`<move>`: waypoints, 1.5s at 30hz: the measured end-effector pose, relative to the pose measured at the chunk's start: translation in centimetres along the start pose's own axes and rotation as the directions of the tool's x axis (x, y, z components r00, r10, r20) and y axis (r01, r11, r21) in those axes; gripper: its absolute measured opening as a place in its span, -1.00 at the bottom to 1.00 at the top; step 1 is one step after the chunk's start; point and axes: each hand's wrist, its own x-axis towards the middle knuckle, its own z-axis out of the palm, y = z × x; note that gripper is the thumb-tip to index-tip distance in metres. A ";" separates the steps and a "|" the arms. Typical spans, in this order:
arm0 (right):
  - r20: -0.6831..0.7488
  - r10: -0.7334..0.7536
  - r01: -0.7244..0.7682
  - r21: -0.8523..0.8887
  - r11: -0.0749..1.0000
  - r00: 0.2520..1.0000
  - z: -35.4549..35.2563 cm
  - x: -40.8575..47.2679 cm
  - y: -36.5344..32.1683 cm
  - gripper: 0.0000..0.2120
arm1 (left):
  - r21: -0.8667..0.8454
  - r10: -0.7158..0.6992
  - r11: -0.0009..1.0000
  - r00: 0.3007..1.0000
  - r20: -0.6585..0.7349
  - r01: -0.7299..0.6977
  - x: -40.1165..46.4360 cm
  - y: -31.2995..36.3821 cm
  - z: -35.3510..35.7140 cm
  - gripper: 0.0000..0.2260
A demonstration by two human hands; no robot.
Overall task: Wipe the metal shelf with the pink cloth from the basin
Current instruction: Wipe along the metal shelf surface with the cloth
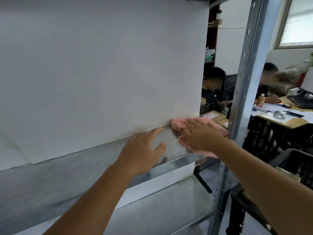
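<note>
The metal shelf (71,173) runs across the view from lower left to the right upright. A pink cloth (227,125) lies flat on its right end, against the white back panel. My right hand (201,134) presses flat on the cloth with fingers spread, covering most of it. My left hand (144,150) rests open on the bare shelf just left of the cloth, fingers apart and holding nothing. No basin shows in this view.
A white back panel (101,68) stands behind the shelf. A grey perforated upright (245,78) bounds the shelf at the right. A lower shelf (160,211) sits below. Black crates (298,165) stand at the right. Two people sit at a desk (288,121) behind.
</note>
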 end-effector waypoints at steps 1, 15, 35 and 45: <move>0.017 0.026 -0.026 0.001 1.000 1.000 -0.2 0.4 0.4 -0.30 | 0.005 -0.002 1.000 1.000 0.000 0.002 0.0 0.1 0.0 -0.54; 0.031 -0.031 0.033 -0.068 0.997 0.999 -0.4 0.6 3.0 -0.17 | 0.051 0.055 0.997 0.997 -0.055 -0.052 -0.5 -0.2 0.9 -0.51; -0.066 -0.169 0.172 0.040 0.984 0.983 1.1 -3.1 -6.6 -0.06 | 0.048 -0.014 0.999 1.000 0.007 0.013 -4.4 -4.4 -2.2 -0.38; -0.034 -0.006 0.009 0.098 0.995 0.999 0.6 -3.5 -13.5 -0.24 | 0.029 -0.050 0.998 0.999 -0.020 0.051 -8.2 -9.4 -5.0 -0.38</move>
